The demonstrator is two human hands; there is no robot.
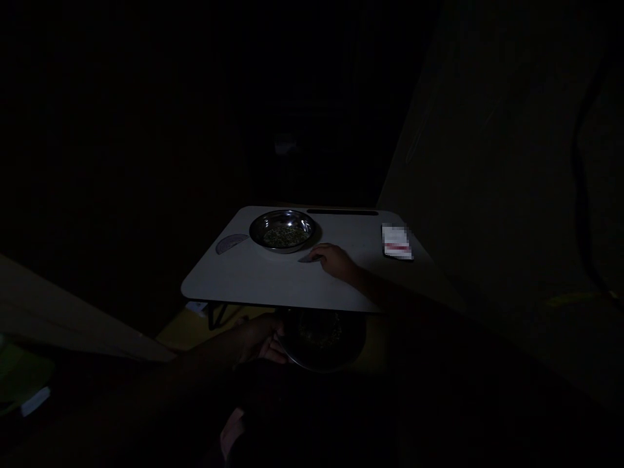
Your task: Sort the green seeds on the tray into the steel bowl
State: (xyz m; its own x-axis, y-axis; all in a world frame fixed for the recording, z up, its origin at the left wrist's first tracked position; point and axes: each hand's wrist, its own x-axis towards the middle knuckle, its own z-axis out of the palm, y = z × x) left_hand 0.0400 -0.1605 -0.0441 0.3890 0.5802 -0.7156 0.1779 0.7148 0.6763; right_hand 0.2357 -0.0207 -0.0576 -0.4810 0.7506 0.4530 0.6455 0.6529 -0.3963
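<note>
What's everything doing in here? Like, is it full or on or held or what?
Shiny bowl: upright, partly filled with greenish bits
Lower bowl: held, some bits inside, dim
Phone: lying down, screen lit
White table: standing
Left hand: gripping the lower bowl's edge
Right hand: pinching a thin piece
Purplish half-circle: flat

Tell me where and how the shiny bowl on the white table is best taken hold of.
The shiny bowl is probably best pinched at the right of its rim, coming from the right: it stands upright, open upward, the right hand is near that side, and a flat half-round piece lies at its left. Loose bits inside favour keeping it level.
</note>
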